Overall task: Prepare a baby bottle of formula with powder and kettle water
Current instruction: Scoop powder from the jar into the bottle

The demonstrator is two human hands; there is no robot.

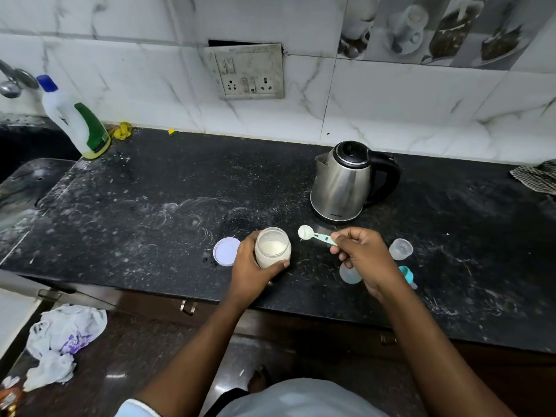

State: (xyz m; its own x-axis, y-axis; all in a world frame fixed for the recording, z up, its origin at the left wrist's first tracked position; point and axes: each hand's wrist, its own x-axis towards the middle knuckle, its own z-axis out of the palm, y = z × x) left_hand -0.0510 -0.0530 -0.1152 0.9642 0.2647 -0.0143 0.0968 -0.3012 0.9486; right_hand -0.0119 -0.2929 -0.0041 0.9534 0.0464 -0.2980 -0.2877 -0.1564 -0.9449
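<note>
The black speckled desk [150,206] runs across the middle of the frame, dusted with white smears. A steel kettle [343,182] with a black lid and handle stands on it right of centre, near the tiled wall. In the upper left a white detergent bottle [75,121] with a blue cap stands at the desk's back corner. Crumpled plastic bags [63,341] lie on the floor at lower left.

Just below the middle of the frame, the left hand [249,266] grips an open glass jar [272,246] of white powder, fingers and thumb wrapped around its side; the jar rests on the desk, tilted slightly. To its right, the right hand [364,260] is curled, pinching the handle of a pale green scoop [316,235], whose bowl is heaped with powder and held between the jar and the kettle's base.

A lavender lid [226,251] lies flat on the desk, just left of the left hand. A translucent baby bottle [350,273] sits under the right hand, mostly hidden. A clear cap [400,249] stands just right of that hand, with a teal collar [407,275] just below it.
</note>
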